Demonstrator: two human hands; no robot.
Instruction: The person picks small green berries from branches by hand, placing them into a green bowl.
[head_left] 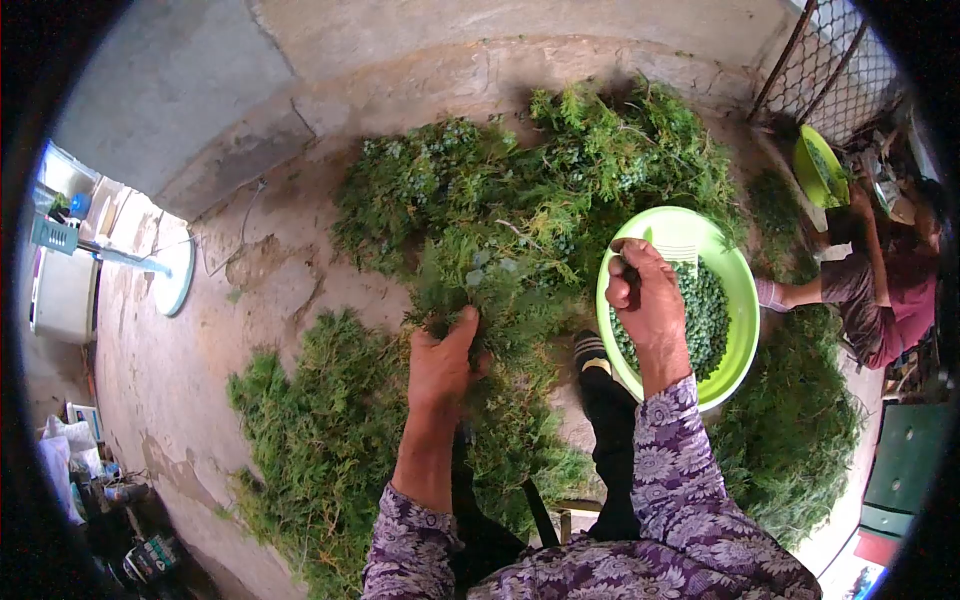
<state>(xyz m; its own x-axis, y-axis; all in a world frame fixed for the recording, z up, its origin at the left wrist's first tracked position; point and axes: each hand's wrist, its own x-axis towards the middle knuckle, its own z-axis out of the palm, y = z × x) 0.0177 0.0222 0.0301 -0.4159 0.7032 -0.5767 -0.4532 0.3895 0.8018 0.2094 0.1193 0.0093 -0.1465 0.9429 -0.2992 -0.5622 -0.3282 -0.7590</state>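
My left hand point(440, 365) is closed around a leafy evergreen sprig point(455, 285) in front of me, its fingers partly hidden by the foliage. My right hand point(648, 295) is held over a lime-green basin point(742, 350) with its fingers curled together; whatever they may pinch does not show. Small round blue-green cones point(705, 320) lie in the basin. Beyond my hands, a large heap of evergreen branches point(610, 150) carries clusters of the same pale cones.
More cut greenery point(320, 430) lies on the concrete floor at the left, and another pile point(790, 430) at the right. A co-worker point(890, 270) sits at the far right near a second green basin point(820, 170). A fan point(172, 265) stands at the left.
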